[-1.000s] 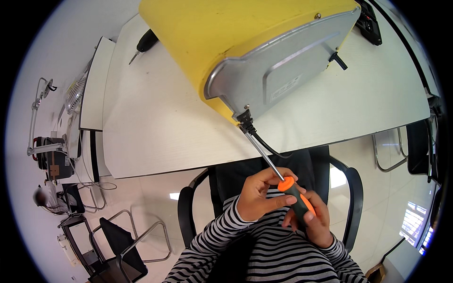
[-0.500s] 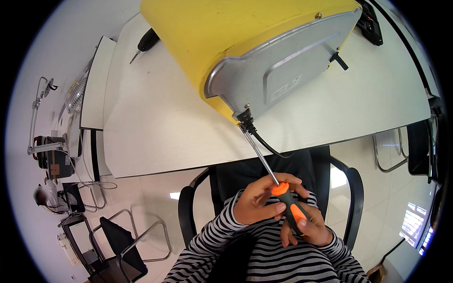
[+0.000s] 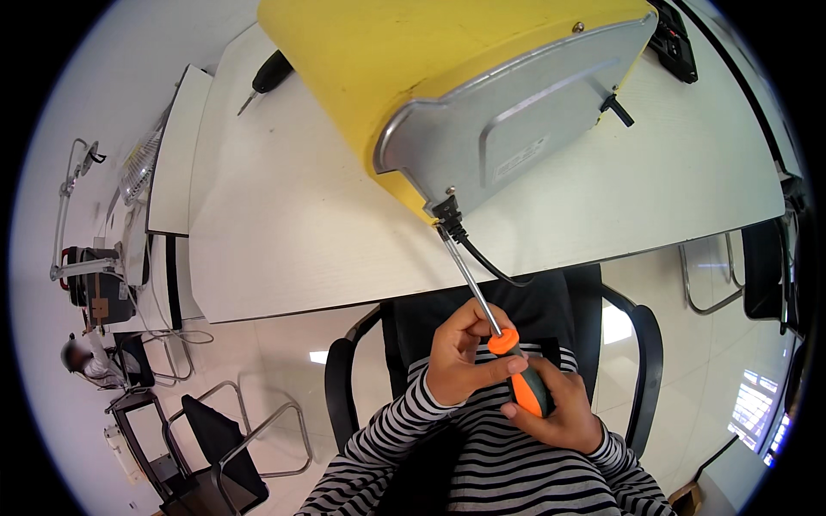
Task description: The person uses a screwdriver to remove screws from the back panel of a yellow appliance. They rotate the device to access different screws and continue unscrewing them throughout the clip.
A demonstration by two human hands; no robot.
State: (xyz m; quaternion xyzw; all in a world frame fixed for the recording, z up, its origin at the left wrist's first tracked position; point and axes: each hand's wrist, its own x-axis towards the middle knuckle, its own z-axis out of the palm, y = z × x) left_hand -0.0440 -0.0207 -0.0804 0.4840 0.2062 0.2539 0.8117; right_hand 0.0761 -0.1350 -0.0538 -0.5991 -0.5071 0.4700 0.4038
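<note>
A long-shafted screwdriver (image 3: 527, 389) with an orange and dark green handle is held between both my hands. Around the collar and upper handle, my left hand (image 3: 465, 353) is closed, with its thumb along the handle. My right hand (image 3: 564, 408) grips the handle's lower part. The tip reaches the near bottom corner of a yellow machine (image 3: 344, 77) with a grey metal end plate (image 3: 533, 120). Beside the tip, a black power plug (image 3: 449, 217) with a cord sits at that corner. The screw under the tip is too small to make out.
On the white table (image 3: 275, 224) lies a second, black-handled screwdriver (image 3: 272, 72) at the far left. A black tool case (image 3: 675, 47) stands at the back right. I sit in a black armchair (image 3: 641, 370). Another person (image 3: 95, 361) is seated far left, near a metal-framed chair (image 3: 224, 447).
The screwdriver handle has turned and shifted slightly left, showing more orange. My right hand's fingers have wrapped closer around the handle. The machine has barely moved.
</note>
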